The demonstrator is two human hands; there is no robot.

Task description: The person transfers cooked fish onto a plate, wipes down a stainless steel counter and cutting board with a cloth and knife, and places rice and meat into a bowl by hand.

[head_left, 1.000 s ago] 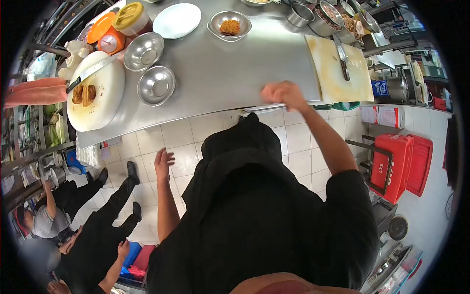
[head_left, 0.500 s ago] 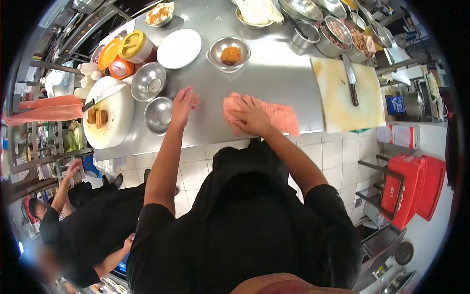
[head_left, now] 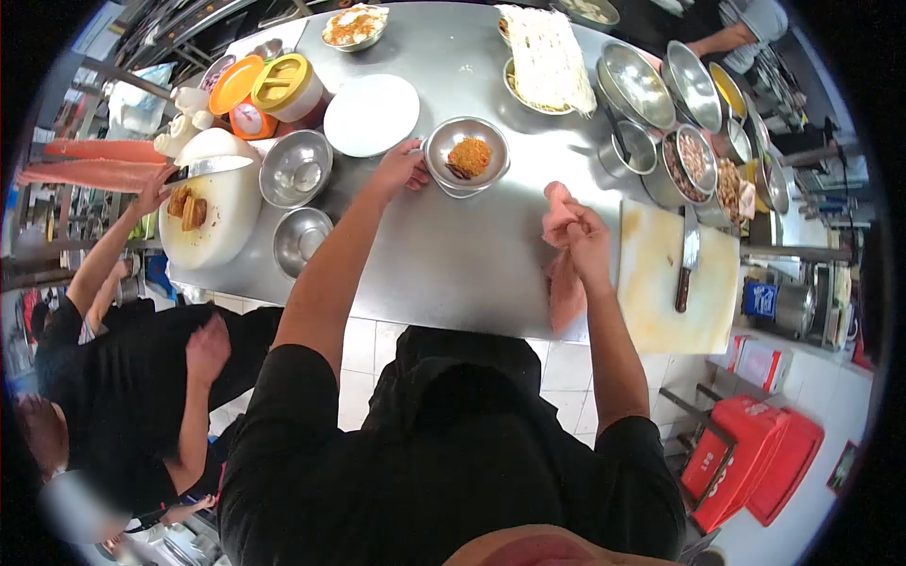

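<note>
On the steel table (head_left: 453,274), a metal bowl (head_left: 439,140) holds orange-brown crumbly food (head_left: 472,153). My left hand (head_left: 399,170) is at the left side of this bowl, its fingers bent near the rim; I cannot tell whether they grip it. A pink cloth (head_left: 565,288) hangs bunched from my right hand (head_left: 589,236), whose fingers are closed on it, right of the bowl. Behind my left hand lies a white plate (head_left: 372,115). To the right, a knife (head_left: 688,259) rests on a yellowed cutting board (head_left: 651,316).
Two metal bowls (head_left: 296,170) (head_left: 302,241) stand at the left, beside a round white board (head_left: 236,203) with browned pieces. A co-worker's hand (head_left: 153,191) is at the knife there. Several metal bowls (head_left: 637,83) and noodles (head_left: 547,58) fill the back right.
My right hand has lifted the cloth off the table and moved right with it. My left hand has moved to the bowl. A co-worker's hand has come to the round board.
</note>
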